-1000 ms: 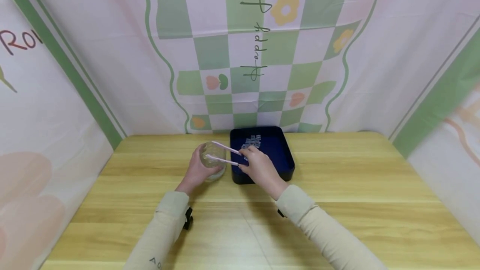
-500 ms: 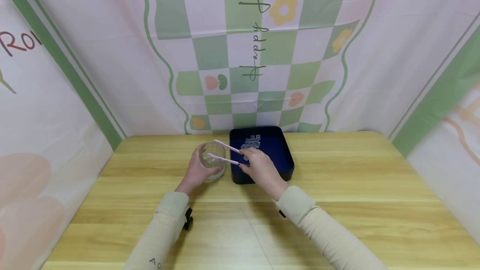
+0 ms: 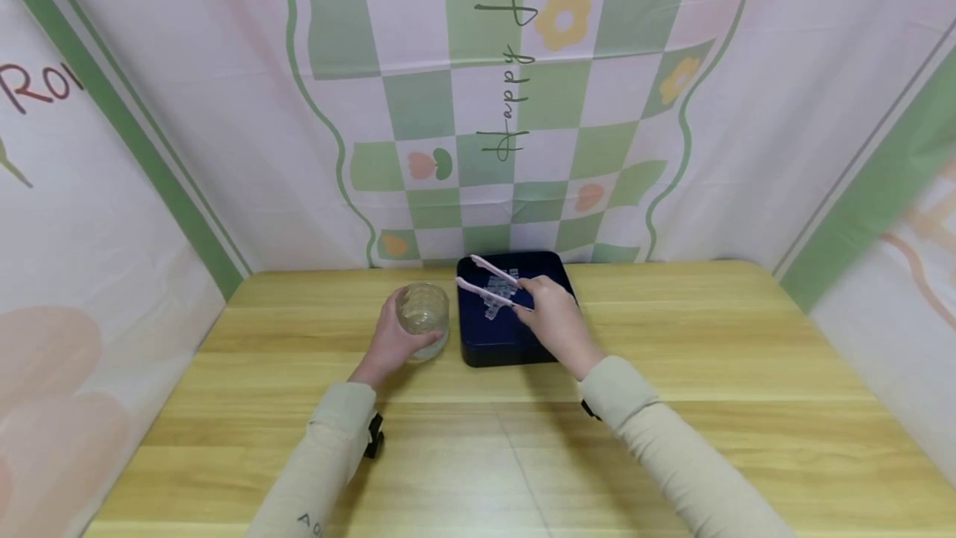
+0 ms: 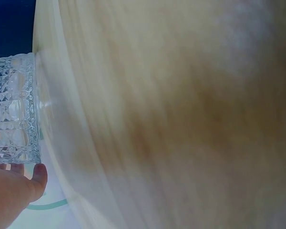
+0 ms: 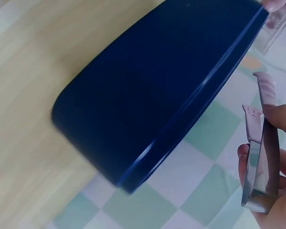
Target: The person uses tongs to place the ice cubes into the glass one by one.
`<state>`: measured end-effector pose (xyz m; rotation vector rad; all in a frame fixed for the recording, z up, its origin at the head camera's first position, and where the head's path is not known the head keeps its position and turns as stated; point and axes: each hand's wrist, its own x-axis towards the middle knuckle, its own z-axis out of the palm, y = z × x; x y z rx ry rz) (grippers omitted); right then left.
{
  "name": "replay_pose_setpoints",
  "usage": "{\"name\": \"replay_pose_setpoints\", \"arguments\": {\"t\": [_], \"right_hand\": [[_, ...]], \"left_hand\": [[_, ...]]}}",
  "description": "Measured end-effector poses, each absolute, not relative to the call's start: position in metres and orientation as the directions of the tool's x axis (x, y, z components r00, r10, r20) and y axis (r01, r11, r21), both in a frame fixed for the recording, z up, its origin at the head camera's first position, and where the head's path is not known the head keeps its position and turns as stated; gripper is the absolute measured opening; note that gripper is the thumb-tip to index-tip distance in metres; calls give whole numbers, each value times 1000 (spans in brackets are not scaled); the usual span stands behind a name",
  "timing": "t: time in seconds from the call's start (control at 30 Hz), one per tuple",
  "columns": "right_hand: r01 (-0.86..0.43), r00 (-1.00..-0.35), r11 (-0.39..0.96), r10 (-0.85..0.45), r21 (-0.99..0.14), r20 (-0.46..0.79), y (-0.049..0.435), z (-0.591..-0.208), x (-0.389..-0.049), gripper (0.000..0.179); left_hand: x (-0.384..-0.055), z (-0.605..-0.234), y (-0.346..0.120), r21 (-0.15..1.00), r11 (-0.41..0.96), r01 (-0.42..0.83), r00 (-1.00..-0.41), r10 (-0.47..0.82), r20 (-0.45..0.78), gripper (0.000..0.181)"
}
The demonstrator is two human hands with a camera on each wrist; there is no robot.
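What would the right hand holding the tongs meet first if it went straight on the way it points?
Probably the patterned curtain; the tongs seem to line up past the glass, though depth is unclear.

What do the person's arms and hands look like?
The left sleeve and right sleeve are cream, with wide cuffs. Dark letters mark the left one. Small black things show by both cuffs. Left hand and right hand wear no gloves.

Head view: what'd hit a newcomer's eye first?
Probably the big checked backdrop, top centre. Below, at the far edge of the wooden table, sits a dark blue tray of clear pieces, the right hand holding pink-tipped tongs over it. Beside the tray, the left hand grips a patterned glass.
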<state>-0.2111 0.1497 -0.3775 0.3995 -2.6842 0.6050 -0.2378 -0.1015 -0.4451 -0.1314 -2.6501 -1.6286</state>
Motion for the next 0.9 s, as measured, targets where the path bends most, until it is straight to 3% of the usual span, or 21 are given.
{"name": "replay_pose_setpoints", "arguments": {"t": [0.47,0.9], "right_hand": [[-285,-946,909,-216,-303,243,165,-386,-214,36],[-316,-944,915,-278,-252,176,170,-389,-212,31]], "left_hand": [[-238,-444,-102,887,456,75,-996,68,50,100],[-238,-444,-103,891,448,66,-997,64,41,101]]}}
